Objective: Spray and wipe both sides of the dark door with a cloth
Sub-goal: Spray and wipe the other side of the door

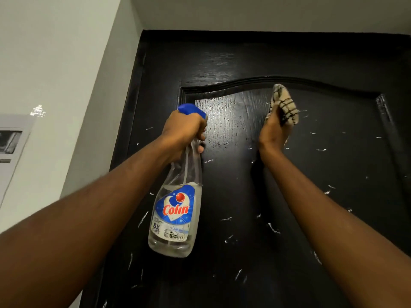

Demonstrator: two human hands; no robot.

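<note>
Looking up at a dark door [289, 196] from close range: black wood-grain finish, raised arched moulding round the upper panel, white flecks scattered over most of the face. A wet sheen w/ fine droplets [219, 112] sits at the panel top, betw. the two hands. White wall [55, 74] to the left, pale ceiling [266, 12] above. Far left on the wall is a white-framed panel [13, 141], cut off by the picture edge; contents not legible.

Writing: the spray bottle [175, 207] is clear plastic, approx. half full of clear liquid, w/ a blue trigger head [191, 108]. Its blue label reads "Colin" in red under a red ball, and lower left "5X SHINE". Small icons beside that are too small to read.

Hands: both arms are bare and reach up and far toward the door. The left hand [184, 134] grips the bottle neck just under the trigger head, fingers curled tight round it, fingertips showing on the right side of the neck. The bottle hangs near-upright, base toward the camera, in front of the door's left part.

The right hand [274, 132] holds a cloth [283, 105], cream w/ dark check lines, against the upper panel just below the arch. The cloth is folded over the fingers, so spread vs. together cannot be told. The thumb lies along the cloth's left edge. One corner hangs below the palm.
</note>
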